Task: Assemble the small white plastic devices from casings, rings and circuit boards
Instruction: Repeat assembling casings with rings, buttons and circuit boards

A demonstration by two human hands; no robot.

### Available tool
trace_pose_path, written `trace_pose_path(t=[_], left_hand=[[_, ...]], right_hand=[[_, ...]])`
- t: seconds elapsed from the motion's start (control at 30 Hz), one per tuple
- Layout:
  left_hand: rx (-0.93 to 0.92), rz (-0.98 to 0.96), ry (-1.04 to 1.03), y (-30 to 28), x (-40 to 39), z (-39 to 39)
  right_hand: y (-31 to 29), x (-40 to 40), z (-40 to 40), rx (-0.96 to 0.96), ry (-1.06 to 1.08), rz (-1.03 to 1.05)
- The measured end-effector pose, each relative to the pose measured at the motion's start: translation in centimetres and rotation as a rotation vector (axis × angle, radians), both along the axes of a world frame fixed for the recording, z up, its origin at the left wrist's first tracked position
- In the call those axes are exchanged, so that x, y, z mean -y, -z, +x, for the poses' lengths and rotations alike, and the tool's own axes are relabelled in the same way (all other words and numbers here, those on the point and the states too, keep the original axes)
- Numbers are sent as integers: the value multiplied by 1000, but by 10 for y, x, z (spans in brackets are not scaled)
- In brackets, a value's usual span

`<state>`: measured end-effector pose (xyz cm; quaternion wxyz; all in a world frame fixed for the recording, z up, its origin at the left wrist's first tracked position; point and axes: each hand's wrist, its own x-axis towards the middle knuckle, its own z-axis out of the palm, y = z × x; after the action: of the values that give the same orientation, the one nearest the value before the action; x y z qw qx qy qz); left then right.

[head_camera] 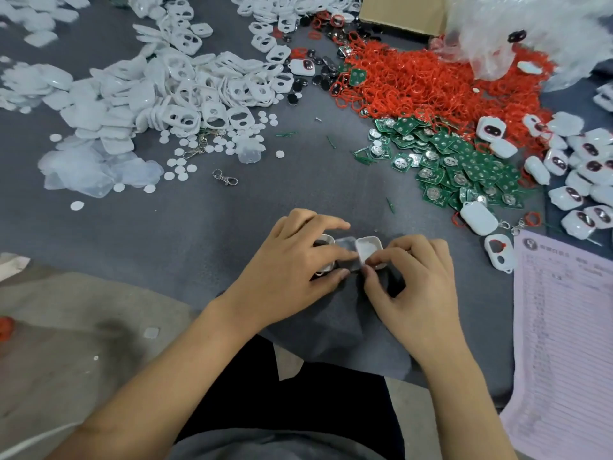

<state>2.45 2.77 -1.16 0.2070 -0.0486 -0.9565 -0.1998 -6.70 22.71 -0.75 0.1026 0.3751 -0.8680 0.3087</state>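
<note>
While parts lie heaped: progress looks partial
Done: finished devices (583,167) piled at right — a few dozen
Left: casings (185,94), red rings (431,81), circuit boards (464,167) remain plentiful
Left hand (298,270): fingers curled round one casing half (323,242)
Right hand (414,287): pinches the open shell (368,248) — centre of grey cloth (199,227)

Two hands (298,260) (411,280) are in view, with one printed sheet (564,327), one cardboard box (403,11) and one loose metal clasp (225,177). White casings (185,91), red rings (431,84), green circuit boards (464,167) and white discs (212,144) lie in heaps too dense to count.
</note>
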Motion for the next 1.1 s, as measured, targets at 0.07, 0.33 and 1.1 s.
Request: trace_pose_path(t=[0.07,0.33,1.1], left_hand=[[-8,12,2,0,0,0],[-1,39,44,-4,-1,3],[-52,31,-144,-3,-2,3]], right_hand=[[0,0,0,-15,5,-14],[-3,1,-1,8,-30,-8],[8,1,-5,-46,-45,0]])
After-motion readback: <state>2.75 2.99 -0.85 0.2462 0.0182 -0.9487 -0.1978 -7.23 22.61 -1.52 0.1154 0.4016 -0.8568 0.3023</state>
